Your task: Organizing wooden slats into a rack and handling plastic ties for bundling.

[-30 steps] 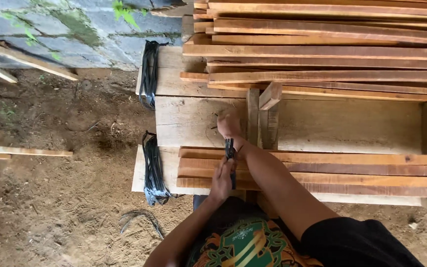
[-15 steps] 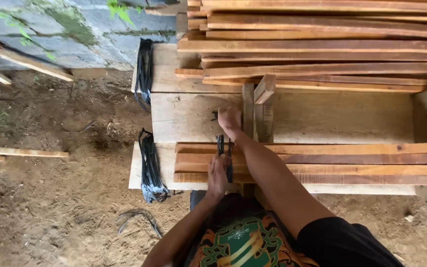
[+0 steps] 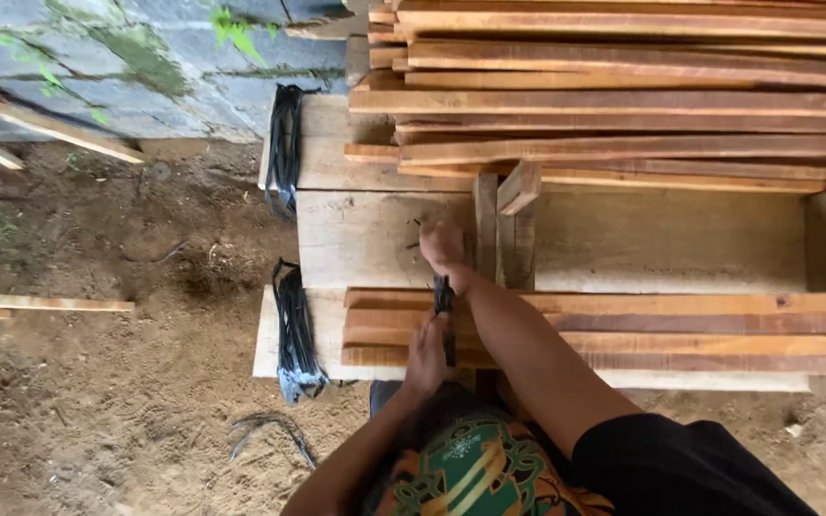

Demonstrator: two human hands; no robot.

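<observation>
black strap stretched between gripping left hand and right hand.

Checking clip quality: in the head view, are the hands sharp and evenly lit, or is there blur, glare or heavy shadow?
Head view: soft daylight, no glare; left hand and right hand slightly soft but readable, on a black strap; wooden slats clear; deep shadow only under the upper stack.

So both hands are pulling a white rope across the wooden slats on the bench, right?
Not quite: the head view shows a black strap, not a white rope. The left hand and right hand both hold it, stretched across the wooden slats on the bench.
</observation>
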